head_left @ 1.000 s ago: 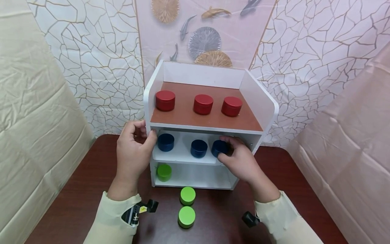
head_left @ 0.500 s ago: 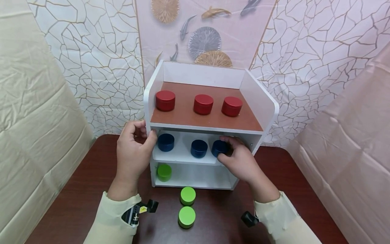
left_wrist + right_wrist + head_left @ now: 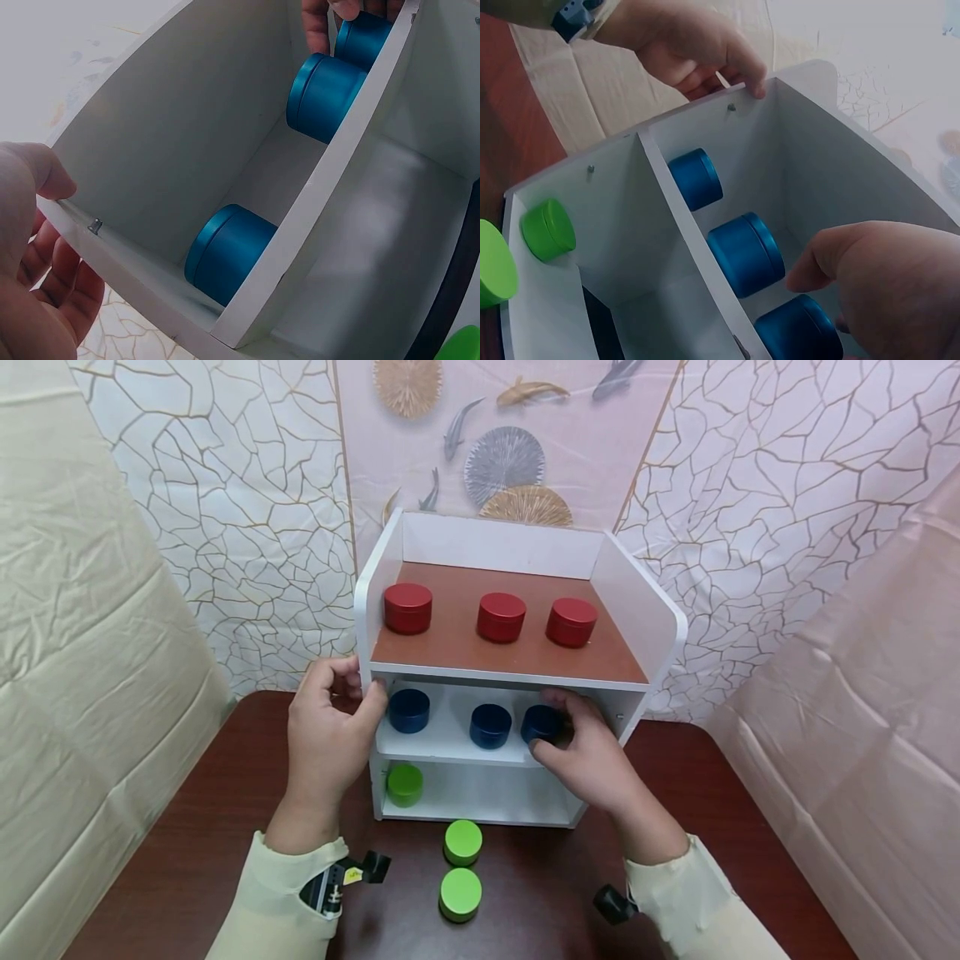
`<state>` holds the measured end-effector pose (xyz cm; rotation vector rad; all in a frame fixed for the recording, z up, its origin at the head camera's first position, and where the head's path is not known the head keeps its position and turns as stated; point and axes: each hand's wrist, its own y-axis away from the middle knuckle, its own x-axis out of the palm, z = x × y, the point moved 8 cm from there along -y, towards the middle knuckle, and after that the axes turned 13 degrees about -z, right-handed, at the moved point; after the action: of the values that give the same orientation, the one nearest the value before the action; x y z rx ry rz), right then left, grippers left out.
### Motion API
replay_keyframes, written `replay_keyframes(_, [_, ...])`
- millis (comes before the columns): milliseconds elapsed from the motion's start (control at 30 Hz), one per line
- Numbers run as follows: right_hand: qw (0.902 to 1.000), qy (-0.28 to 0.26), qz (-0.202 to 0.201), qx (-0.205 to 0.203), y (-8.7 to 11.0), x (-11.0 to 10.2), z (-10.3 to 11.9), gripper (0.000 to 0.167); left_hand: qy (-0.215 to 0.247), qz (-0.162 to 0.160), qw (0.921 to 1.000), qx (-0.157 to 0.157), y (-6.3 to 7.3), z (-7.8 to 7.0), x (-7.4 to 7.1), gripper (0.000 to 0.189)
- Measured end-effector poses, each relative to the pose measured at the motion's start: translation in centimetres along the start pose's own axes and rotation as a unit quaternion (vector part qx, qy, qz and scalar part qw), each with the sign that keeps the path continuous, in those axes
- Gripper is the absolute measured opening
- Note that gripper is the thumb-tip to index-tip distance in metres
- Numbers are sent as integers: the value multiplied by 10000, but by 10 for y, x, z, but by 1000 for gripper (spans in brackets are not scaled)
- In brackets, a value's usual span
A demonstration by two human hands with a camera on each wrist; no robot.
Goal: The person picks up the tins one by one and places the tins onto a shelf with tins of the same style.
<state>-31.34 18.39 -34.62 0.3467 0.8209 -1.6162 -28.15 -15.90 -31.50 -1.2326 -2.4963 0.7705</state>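
Note:
At the left of a white shelf unit (image 3: 480, 760), my left hand (image 3: 330, 735) grips the side panel's front edge, thumb inside and fingers outside. My right hand (image 3: 592, 760) is around the rightmost dark blue tin (image 3: 542, 724) on the middle shelf. In the right wrist view, a gap shows between its thumb and that tin (image 3: 799, 330); the other fingers are mostly hidden there. Two more blue tins stand on this shelf, one in the middle (image 3: 491, 727) and one at the left (image 3: 408, 711).
Red tins stand on the brown top board: left (image 3: 408, 608), middle (image 3: 501, 617), right (image 3: 572, 622). A green tin (image 3: 405, 786) sits at the bottom shelf's left. Two green tins, one nearer the unit (image 3: 462, 842) and one farther out (image 3: 460, 894), are on the dark table (image 3: 525, 893).
My right thumb has shifted slightly left and the fingers have spread off the rightmost blue tin. The tins and my left hand look unmoved.

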Motion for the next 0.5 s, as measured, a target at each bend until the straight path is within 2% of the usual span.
replay_keyframes(367, [9986,66,-294,-426,11,-9,12,77,56,-77,10000,1,0,-1,0,30])
replay_keyframes(500, [9983,82,-354,-463,18,-13,16,79,68,-69,10000,-7,0,-1,0,30])
